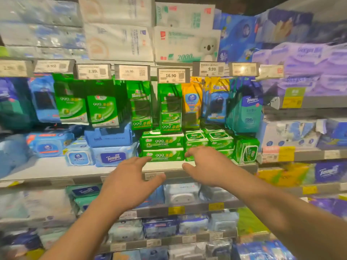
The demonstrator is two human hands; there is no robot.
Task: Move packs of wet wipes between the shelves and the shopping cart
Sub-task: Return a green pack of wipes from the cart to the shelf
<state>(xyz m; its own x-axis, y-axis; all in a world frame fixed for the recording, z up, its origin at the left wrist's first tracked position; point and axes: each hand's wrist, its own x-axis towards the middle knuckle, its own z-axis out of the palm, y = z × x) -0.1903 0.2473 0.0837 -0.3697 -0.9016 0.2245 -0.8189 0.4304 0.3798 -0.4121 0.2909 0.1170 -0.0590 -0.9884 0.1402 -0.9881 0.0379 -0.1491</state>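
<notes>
Two green packs of wet wipes lie stacked at the front of the middle shelf (56, 171): a lower pack (163, 155) and an upper pack (161, 141). My left hand (129, 182) reaches toward the lower pack's left end, fingers spread, holding nothing. My right hand (204, 166) hovers at the stack's right end, fingers loosely bent and empty, partly covering smaller green packs (218, 140). No shopping cart is in view.
Blue Tempo wipes packs (112, 156) sit left of the green stack. Green and blue packs hang from hooks above, under price tags (170, 75). Tissue bales fill the top shelf. Lower shelves hold blue and white packs. A second shelving unit (300, 154) stands at the right.
</notes>
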